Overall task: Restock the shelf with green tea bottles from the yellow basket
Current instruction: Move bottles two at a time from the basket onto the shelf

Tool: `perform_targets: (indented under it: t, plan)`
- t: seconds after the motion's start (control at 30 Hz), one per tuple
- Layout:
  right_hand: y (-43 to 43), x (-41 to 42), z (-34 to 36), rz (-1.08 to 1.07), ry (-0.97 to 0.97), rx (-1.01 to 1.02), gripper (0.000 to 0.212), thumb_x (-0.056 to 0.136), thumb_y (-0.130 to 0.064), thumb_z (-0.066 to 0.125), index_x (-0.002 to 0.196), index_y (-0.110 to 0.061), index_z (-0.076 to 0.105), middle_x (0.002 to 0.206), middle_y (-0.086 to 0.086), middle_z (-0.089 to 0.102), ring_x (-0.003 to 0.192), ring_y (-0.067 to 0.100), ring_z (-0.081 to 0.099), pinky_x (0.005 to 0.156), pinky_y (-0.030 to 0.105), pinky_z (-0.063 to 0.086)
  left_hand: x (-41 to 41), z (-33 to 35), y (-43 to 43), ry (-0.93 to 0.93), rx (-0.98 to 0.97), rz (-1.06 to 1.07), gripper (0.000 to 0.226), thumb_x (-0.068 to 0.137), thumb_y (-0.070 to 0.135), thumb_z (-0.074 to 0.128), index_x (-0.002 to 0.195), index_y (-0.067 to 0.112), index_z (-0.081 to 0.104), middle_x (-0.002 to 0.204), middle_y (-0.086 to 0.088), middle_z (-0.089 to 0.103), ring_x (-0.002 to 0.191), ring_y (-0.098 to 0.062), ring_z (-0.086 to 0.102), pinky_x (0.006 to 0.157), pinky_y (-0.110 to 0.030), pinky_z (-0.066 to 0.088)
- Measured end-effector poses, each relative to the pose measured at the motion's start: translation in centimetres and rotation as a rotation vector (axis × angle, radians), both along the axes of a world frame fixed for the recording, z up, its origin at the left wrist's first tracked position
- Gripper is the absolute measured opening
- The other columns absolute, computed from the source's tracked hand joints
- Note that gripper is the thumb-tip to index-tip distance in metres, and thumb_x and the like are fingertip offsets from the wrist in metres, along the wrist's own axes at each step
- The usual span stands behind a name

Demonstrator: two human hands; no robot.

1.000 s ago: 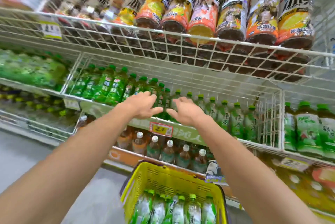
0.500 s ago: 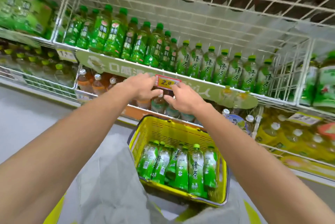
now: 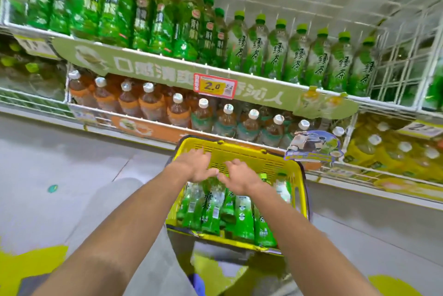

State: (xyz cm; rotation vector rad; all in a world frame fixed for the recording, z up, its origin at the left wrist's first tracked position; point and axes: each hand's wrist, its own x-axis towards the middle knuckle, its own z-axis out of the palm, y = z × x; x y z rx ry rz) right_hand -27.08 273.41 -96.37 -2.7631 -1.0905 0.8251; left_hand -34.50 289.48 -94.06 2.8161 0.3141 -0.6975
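While the green tea bottles are lying in the yellow basket in front of the shelf, I am hovering my left hand and right hand just above them, side by side, fingers loosely spread and grasping nothing.

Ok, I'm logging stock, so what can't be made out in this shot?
Head view, all of it:
Bottles in the basket: the left hand and right hand cover their tops, so no count.
Whether either hand touches a bottle: motion blur.
Price tag: small print beside 2.0 too small.
Shelf bottles: back rows hidden by the front row.
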Motion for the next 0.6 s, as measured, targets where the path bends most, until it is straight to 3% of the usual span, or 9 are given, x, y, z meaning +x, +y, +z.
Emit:
perform_targets:
  t: [0.17, 0.43, 0.6]
  plan:
    - [1.3, -0.1, -5.7, -0.040, 0.076, -0.045, 0.068, 0.100, -0.061, 0.038, 0.141, -0.008, 0.047, 0.142, 0.021, 0.047, 0.131, 0.040, 0.046, 0.105, 0.051, 0.042, 0.2, -6.5, 1.9, 0.102, -0.046, 0.021, 0.072, 0.095, 0.068, 0.041, 0.139, 0.011, 0.046, 0.140, -0.020, 0.050, 0.134, -0.038, 0.044, 0.107, -0.052, 0.040]
    - [3.5, 1.3, -12.1, -0.124, 0.105, -0.056, 0.061, 0.102, -0.052, 0.042, 0.144, -0.007, 0.044, 0.146, 0.018, 0.045, 0.133, 0.035, 0.046, 0.107, 0.047, 0.040, 2.0, -13.6, 3.6, 0.187, -0.119, 0.053, 0.065, 0.098, 0.058, 0.047, 0.141, 0.010, 0.044, 0.147, -0.019, 0.046, 0.136, -0.037, 0.043, 0.107, -0.048, 0.041]
    - [5.0, 1.2, -14.7, -0.201, 0.137, -0.053, 0.051, 0.101, -0.039, 0.050, 0.137, -0.003, 0.044, 0.138, 0.020, 0.044, 0.123, 0.041, 0.052, 0.098, 0.048, 0.045, 2.8, -16.6, 3.7, 0.163, -0.217, 0.153, 0.047, 0.095, 0.048, 0.060, 0.118, 0.008, 0.051, 0.126, -0.017, 0.059, 0.117, -0.036, 0.056, 0.085, -0.041, 0.046]
